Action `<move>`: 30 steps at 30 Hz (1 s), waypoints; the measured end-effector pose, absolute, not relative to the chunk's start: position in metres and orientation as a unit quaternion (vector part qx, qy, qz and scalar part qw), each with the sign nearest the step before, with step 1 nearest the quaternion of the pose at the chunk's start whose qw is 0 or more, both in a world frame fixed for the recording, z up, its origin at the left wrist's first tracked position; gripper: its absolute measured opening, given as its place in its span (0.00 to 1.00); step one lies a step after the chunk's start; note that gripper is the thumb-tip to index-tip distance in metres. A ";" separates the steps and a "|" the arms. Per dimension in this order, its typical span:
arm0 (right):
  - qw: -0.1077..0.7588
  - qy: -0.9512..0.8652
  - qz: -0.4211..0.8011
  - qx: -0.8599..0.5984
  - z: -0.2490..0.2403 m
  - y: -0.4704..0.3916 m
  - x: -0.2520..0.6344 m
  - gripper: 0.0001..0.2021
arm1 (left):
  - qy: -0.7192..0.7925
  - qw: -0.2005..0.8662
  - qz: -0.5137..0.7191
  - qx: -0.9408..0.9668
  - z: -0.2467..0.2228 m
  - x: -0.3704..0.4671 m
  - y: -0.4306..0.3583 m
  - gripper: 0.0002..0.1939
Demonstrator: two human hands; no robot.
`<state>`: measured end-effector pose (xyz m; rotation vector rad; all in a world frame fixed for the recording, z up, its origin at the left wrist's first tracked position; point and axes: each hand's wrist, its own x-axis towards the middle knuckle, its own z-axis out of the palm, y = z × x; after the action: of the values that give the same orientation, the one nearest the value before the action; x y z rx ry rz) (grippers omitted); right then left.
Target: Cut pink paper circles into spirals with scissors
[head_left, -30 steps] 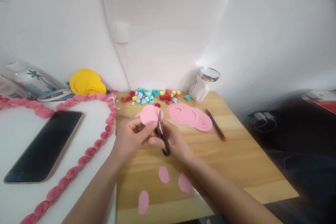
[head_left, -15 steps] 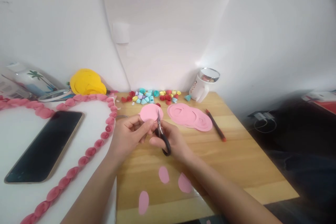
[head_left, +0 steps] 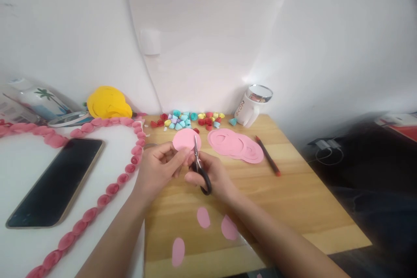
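My left hand (head_left: pixel 159 167) pinches the lower edge of a round pink paper piece (head_left: pixel 184 139) between thumb and fingers. My right hand (head_left: pixel 213 173) is closed round the black handles of a pair of scissors (head_left: pixel 203 178). The scissor blades point up and lie at the right part of the pink paper, close to my left fingertips. Just right of them rests a group of overlapping pink paper circles (head_left: pixel 233 144) with curved cuts. Small pink paper offcuts (head_left: pixel 203 217) are scattered on the wooden table (head_left: pixel 286 208) below my hands.
A white board (head_left: pixel 107 160) edged with pink paper rosettes carries a black phone (head_left: pixel 55 182) on the left. Behind my hands sit several coloured paper rosettes (head_left: pixel 184 119). A white mug (head_left: pixel 250 106), a dark pencil (head_left: pixel 267 155) and yellow paper (head_left: pixel 109 102) are also about.
The pink paper and the scissors have shifted very slightly left. Both hands keep their hold; the rest looks the same.
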<state>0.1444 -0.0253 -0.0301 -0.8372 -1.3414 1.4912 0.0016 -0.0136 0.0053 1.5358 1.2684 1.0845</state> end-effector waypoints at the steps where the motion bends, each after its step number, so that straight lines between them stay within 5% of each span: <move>1: 0.464 -0.548 0.609 -0.337 -0.030 -0.025 0.144 0.21 | 0.507 0.426 0.431 0.613 0.006 0.003 -0.014 0.13; 30: 0.466 -0.550 0.609 -0.331 -0.028 -0.024 0.147 0.22 | 0.513 0.400 0.439 0.619 0.000 -0.001 -0.011 0.16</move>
<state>0.1466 -0.0235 -0.0284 -0.8124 -1.3511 1.4938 -0.0008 -0.0111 0.0000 1.5670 1.2979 1.1106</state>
